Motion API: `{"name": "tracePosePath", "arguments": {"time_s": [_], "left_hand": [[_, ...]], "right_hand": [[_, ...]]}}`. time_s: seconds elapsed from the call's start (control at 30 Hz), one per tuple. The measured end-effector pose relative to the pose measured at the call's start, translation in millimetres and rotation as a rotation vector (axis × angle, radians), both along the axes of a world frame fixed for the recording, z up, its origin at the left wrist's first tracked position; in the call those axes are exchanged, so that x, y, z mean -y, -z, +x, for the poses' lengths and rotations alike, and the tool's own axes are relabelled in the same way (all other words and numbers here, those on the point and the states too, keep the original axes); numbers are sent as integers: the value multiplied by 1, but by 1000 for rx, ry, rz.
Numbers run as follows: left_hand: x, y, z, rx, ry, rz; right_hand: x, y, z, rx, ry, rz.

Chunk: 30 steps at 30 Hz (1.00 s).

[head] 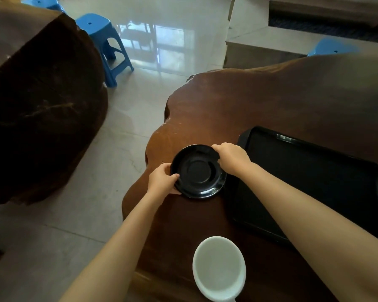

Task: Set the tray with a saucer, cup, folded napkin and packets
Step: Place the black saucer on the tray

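A black glossy saucer [198, 171] sits near the left edge of the dark wooden table [271, 94], just left of the black rectangular tray [314, 179]. My left hand [163, 179] grips the saucer's near-left rim and my right hand [232, 158] grips its far-right rim. I cannot tell whether the saucer rests on the wood or is slightly lifted. A white cup [219, 268] stands close to me at the table's near edge, empty inside. The tray holds nothing that I can see. No napkin or packets are in view.
The table's wavy left edge drops to a tiled floor [85, 182]. A second large dark wooden table [42, 94] stands to the left across the gap. Blue plastic stools [103, 40] stand beyond it, and another blue stool [332, 46] stands behind my table.
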<state>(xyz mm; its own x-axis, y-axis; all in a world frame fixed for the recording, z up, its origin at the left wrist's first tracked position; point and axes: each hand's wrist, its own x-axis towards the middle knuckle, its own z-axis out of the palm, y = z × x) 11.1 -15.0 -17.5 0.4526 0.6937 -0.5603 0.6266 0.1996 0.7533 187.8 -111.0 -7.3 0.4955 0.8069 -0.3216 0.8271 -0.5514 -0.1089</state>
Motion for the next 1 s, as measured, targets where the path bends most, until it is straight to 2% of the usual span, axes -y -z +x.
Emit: {"name": "tracePosePath", "arguments": {"time_s": [0.1,0.23,0.3,0.4,0.57,0.67,0.8,0.87,1.0], "left_hand": [[2,-3,-2,49,-125,-74],[-4,-14,-1,73,-220,-30],[-7,-25,3,97,-237,-4],[-5,-46,16,128,-188,47],[16,-76,57,217,-61,48],[39,-87,90,306,-42,-67],[73,-83,128,397,-137,-308],[87,-72,143,397,-200,-376],[113,-52,159,310,-288,-393]], "right_hand": [[-2,0,-2,-28,49,77],[-5,-9,-5,-155,127,259],[-2,-21,-3,-280,186,356],[12,-45,6,-484,325,509],[52,-78,48,-644,535,608],[82,-94,79,-706,662,630],[122,-94,111,-738,821,667],[139,-84,121,-748,898,672],[165,-59,127,-772,1021,702]]}}
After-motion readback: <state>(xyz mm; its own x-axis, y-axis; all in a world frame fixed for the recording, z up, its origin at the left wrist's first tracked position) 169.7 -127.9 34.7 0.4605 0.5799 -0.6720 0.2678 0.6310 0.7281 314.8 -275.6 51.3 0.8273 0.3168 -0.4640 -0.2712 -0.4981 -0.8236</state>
